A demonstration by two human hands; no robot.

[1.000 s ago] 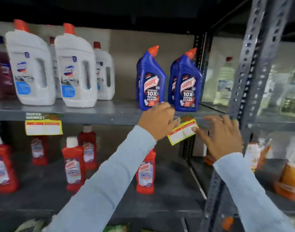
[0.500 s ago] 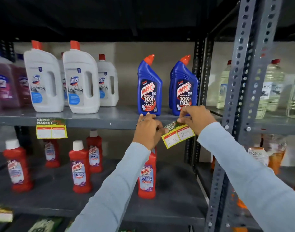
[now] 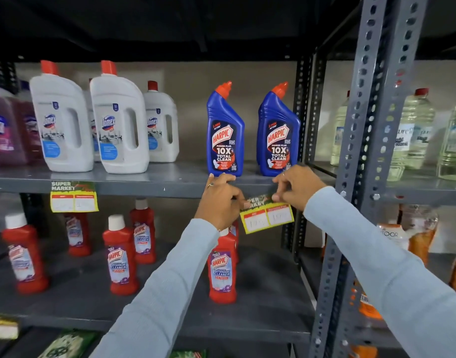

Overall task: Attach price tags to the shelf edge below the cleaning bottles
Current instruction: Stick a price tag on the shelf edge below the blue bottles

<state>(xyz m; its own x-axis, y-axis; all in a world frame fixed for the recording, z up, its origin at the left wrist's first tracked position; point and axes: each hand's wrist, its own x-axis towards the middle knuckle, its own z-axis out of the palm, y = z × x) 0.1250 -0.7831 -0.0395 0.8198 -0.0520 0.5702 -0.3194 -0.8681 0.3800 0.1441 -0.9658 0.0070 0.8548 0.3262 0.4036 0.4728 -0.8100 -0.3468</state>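
A yellow price tag (image 3: 268, 215) with two white boxes hangs tilted at the grey shelf edge (image 3: 149, 188), just below two blue Harpic bottles (image 3: 225, 135). My left hand (image 3: 220, 202) pinches the tag's top left corner. My right hand (image 3: 296, 187) pinches its top right corner against the shelf edge. A second yellow price tag (image 3: 73, 198) is stuck on the same edge further left, under the white Domex bottles (image 3: 118, 122).
Red Harpic bathroom cleaner bottles (image 3: 221, 267) stand on the lower shelf. A perforated grey upright post (image 3: 369, 151) rises just right of my right arm. Clear liquid bottles (image 3: 415, 130) fill the neighbouring rack. Pink bottles (image 3: 4, 125) sit far left.
My right hand moved in from the right and took hold of the tag's top right corner. Both hands brought the tag up against the shelf edge. The view pulled back.
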